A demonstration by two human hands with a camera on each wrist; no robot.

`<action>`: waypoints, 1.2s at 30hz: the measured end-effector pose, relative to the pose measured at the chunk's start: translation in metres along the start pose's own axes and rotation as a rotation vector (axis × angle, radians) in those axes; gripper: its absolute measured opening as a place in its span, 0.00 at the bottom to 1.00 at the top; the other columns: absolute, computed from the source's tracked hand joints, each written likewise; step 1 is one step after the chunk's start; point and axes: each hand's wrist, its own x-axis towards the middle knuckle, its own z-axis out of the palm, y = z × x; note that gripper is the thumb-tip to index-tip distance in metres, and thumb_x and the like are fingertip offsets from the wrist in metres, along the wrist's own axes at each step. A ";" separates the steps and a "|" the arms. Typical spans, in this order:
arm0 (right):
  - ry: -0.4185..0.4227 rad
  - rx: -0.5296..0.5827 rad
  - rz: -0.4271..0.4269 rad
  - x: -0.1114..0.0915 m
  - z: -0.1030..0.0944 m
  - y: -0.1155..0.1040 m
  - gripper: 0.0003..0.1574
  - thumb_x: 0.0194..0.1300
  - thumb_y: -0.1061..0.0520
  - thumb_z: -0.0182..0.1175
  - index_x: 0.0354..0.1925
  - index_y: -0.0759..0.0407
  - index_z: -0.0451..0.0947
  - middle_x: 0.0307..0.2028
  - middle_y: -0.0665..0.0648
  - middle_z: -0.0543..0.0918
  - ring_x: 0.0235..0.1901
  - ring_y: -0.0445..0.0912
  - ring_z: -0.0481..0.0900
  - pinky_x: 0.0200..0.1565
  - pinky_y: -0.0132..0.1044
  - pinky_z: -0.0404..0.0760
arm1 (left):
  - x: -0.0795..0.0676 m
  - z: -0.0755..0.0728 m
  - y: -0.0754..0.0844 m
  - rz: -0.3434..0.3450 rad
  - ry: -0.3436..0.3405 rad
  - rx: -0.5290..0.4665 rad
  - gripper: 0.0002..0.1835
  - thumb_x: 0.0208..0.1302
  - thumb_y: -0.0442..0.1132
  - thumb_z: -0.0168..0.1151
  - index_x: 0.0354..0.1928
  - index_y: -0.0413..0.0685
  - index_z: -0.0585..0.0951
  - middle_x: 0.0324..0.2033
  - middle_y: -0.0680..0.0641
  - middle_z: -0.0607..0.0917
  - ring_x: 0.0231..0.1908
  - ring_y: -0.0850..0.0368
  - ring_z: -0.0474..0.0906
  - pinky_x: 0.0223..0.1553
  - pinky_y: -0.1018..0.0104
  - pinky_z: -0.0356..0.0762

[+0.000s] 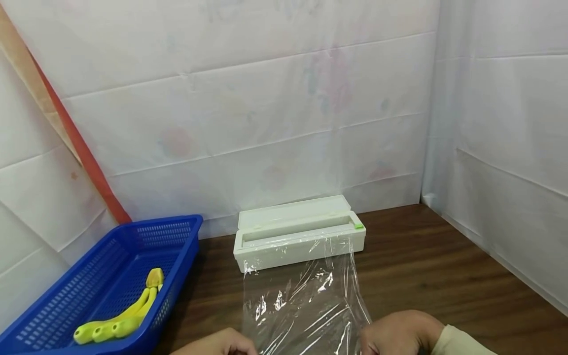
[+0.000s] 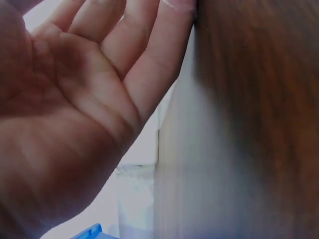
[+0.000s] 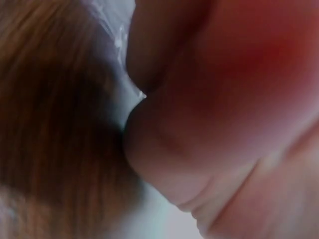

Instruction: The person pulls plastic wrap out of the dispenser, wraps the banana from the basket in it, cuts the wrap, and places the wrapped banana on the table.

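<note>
A clear sheet of plastic wrap stretches forward out of a white wrap dispenser box, whose lid stands raised at the back. At the sheet's near left edge, my left hand pinches the film, partly cut off by the frame. My right hand grips the near right edge with bent fingers. The left wrist view has the left palm close over the table, fingertips running out at the top. In the right wrist view, shiny film runs in at the curled fingers.
A blue plastic basket stands at the left with yellow bananas in it. A small green piece sits at the dispenser's right end. White sheeting walls in the brown wooden table behind and at the sides.
</note>
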 end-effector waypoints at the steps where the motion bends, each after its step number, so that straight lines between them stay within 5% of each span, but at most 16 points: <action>1: -0.001 0.006 0.000 0.000 0.000 0.000 0.16 0.45 0.73 0.52 0.09 0.64 0.60 0.10 0.47 0.57 0.11 0.27 0.49 0.12 0.19 0.51 | 0.000 0.000 0.001 -0.014 -0.005 -0.014 0.05 0.61 0.28 0.54 0.37 0.34 0.78 0.21 0.35 0.71 0.24 0.75 0.66 0.18 0.81 0.65; 6: 0.031 0.106 -0.050 0.001 -0.001 0.002 0.13 0.51 0.71 0.53 0.14 0.65 0.65 0.12 0.50 0.60 0.13 0.26 0.53 0.13 0.19 0.53 | -0.002 0.002 0.005 -0.076 -0.029 -0.051 0.07 0.64 0.32 0.53 0.40 0.37 0.79 0.24 0.36 0.74 0.25 0.73 0.70 0.20 0.77 0.71; 10: 0.150 0.207 -0.108 0.001 -0.002 0.005 0.08 0.60 0.65 0.53 0.26 0.61 0.78 0.17 0.48 0.70 0.17 0.24 0.62 0.15 0.19 0.63 | -0.005 0.001 0.006 -0.134 -0.050 -0.049 0.09 0.65 0.34 0.53 0.44 0.43 0.80 0.27 0.41 0.78 0.29 0.72 0.72 0.28 0.75 0.76; 14: 0.294 0.405 -0.161 0.000 -0.007 0.011 0.10 0.65 0.61 0.52 0.40 0.61 0.79 0.19 0.54 0.78 0.14 0.31 0.71 0.11 0.31 0.72 | -0.007 -0.001 0.006 -0.153 -0.038 -0.060 0.13 0.67 0.36 0.51 0.51 0.43 0.77 0.37 0.50 0.82 0.37 0.69 0.76 0.40 0.69 0.77; 17: 0.449 0.495 -0.174 -0.001 -0.011 0.016 0.11 0.67 0.62 0.51 0.44 0.65 0.76 0.18 0.57 0.79 0.11 0.36 0.71 0.09 0.35 0.71 | -0.008 0.000 0.007 -0.166 0.027 -0.120 0.17 0.73 0.40 0.42 0.55 0.41 0.74 0.44 0.49 0.82 0.43 0.62 0.77 0.45 0.63 0.76; 20: 0.607 0.453 -0.147 -0.002 -0.014 0.020 0.12 0.67 0.62 0.52 0.46 0.66 0.75 0.17 0.53 0.78 0.09 0.36 0.67 0.08 0.34 0.69 | -0.007 0.002 0.008 -0.192 0.143 -0.221 0.22 0.76 0.43 0.32 0.56 0.37 0.72 0.44 0.44 0.81 0.43 0.56 0.78 0.46 0.60 0.76; 24: 0.698 0.416 -0.096 -0.003 -0.016 0.023 0.14 0.66 0.60 0.53 0.49 0.66 0.73 0.17 0.53 0.77 0.09 0.37 0.65 0.09 0.32 0.68 | -0.005 0.003 0.011 -0.195 0.305 -0.277 0.26 0.76 0.44 0.27 0.55 0.31 0.70 0.43 0.36 0.80 0.43 0.48 0.78 0.45 0.58 0.76; 30: 0.828 0.348 0.037 -0.002 -0.020 0.029 0.13 0.65 0.57 0.56 0.45 0.64 0.75 0.17 0.57 0.77 0.10 0.40 0.69 0.11 0.36 0.73 | 0.001 -0.005 0.011 -0.198 0.463 0.004 0.21 0.75 0.43 0.36 0.50 0.35 0.75 0.38 0.38 0.82 0.38 0.46 0.80 0.39 0.58 0.78; 36: 1.089 0.229 0.259 0.004 -0.033 0.043 0.07 0.61 0.58 0.60 0.38 0.59 0.77 0.22 0.55 0.77 0.14 0.44 0.72 0.15 0.40 0.75 | 0.010 -0.023 0.012 -0.294 0.671 0.274 0.17 0.70 0.50 0.48 0.48 0.47 0.79 0.43 0.46 0.81 0.42 0.50 0.77 0.41 0.62 0.76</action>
